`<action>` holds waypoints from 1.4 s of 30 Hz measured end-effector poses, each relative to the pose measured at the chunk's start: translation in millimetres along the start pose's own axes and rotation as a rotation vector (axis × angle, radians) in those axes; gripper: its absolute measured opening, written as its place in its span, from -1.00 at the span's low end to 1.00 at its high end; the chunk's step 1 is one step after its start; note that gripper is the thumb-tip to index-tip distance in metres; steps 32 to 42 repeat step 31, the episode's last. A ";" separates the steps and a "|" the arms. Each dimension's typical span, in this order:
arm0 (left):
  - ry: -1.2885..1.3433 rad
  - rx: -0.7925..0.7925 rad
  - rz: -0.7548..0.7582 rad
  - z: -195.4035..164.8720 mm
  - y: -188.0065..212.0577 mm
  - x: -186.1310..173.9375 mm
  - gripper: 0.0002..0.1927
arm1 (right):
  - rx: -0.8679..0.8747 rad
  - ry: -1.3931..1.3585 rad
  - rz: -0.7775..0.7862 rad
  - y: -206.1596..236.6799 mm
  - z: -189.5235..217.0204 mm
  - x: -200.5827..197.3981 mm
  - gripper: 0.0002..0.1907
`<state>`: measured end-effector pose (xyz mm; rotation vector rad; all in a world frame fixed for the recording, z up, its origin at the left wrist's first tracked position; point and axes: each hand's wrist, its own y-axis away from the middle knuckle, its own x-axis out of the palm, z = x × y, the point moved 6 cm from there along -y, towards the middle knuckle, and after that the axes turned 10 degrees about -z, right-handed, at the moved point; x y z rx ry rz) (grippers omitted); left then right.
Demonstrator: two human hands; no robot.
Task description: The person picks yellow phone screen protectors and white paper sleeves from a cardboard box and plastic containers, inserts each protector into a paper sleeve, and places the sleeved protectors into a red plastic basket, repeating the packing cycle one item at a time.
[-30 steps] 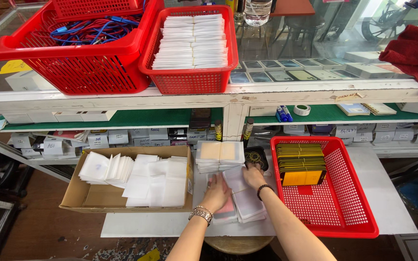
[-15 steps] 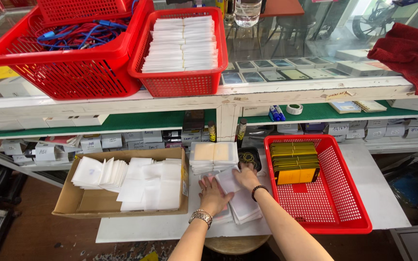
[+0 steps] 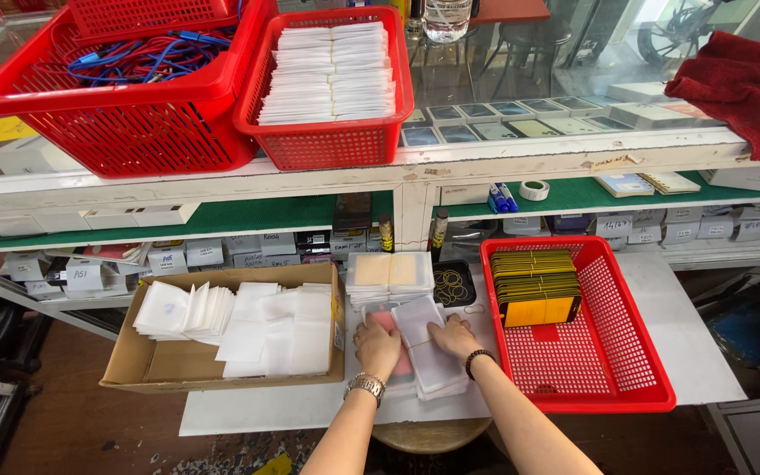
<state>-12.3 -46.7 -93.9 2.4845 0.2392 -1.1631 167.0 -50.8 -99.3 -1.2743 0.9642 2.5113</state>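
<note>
White tabletop is the nearest surface, and both my hands lie flat on it, on a low stack of thin clear plastic sleeves. My left hand, with a metal watch at the wrist, presses with spread fingers on a sleeve that shows something pink under it. My right hand, with a dark bead bracelet, lies palm down on the white sleeves beside it. Neither hand grips anything; I think they only hold the slippery pile so it does not slide.

Left of my hands stands a brown cardboard box with loose white sleeves, close enough to reach. On the right, a red plastic basket keeps a row of yellow and black flat cards upright at its far end.

Just behind the stack is a small pile of tan-backed packets. Farther, on the upper shelf, a red basket of white packets sits beside a bigger red basket with blue cables.
</note>
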 end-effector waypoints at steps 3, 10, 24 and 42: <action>-0.085 -0.001 0.054 -4.4 -2.3 -3.1 -0.06 | -0.019 -0.068 0.008 6.6 5.6 13.1 -0.14; -0.158 0.104 0.104 0.3 -7.9 11.4 -0.01 | -0.318 -0.082 -0.034 7.1 14.2 -2.6 -0.28; -0.099 0.250 0.128 -19.6 -3.6 19.6 0.05 | -0.345 0.109 -0.474 -32.7 -35.8 -76.0 -0.37; -0.107 0.217 0.100 -21.7 -3.4 28.0 0.03 | -0.452 0.039 -0.451 -26.2 -25.6 -68.6 -0.34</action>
